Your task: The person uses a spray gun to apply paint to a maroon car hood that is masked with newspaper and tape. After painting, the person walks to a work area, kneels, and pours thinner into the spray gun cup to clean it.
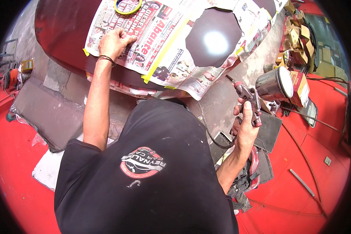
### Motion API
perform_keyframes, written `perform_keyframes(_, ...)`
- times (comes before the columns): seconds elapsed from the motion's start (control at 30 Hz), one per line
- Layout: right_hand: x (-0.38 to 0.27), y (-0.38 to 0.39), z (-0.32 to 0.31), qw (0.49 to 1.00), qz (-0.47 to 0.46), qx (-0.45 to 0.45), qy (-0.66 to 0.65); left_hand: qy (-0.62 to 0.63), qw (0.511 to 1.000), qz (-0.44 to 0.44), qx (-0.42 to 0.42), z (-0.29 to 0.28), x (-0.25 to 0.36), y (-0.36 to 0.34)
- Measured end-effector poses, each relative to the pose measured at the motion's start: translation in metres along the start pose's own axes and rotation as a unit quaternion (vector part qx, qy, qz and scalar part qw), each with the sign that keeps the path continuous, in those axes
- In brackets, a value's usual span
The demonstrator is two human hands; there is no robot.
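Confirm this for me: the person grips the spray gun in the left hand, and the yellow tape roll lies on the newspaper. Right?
Not quite: the head view shows the spray gun in the right hand, not the left. The yellow tape roll does lie on the newspaper.

Head-worn fisheye, close above torso [152, 191], facing down.
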State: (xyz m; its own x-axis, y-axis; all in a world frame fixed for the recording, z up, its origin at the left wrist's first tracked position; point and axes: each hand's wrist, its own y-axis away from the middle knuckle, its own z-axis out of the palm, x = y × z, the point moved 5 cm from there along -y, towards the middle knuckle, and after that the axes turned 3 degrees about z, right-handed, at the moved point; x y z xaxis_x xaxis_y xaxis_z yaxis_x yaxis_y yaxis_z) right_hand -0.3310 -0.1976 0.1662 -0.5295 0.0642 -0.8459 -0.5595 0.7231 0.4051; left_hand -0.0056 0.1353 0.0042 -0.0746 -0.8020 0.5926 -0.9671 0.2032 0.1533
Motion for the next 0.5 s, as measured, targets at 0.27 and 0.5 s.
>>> perform_keyframes(0.27,0.0028,-0.0013,-0.0066,1.0,0.007,0.009,-0.018,0.008,1.0,0.004,0.007,-0.0014,0.0012,0.0002)
perform_keyframes(0.5,0.0005,-0.0033,-0.0028,1.0,-0.004,-0.012,-0.016,0.005,1.0,-0.012,-0.013,-0.0002,-0.0035,-0.003)
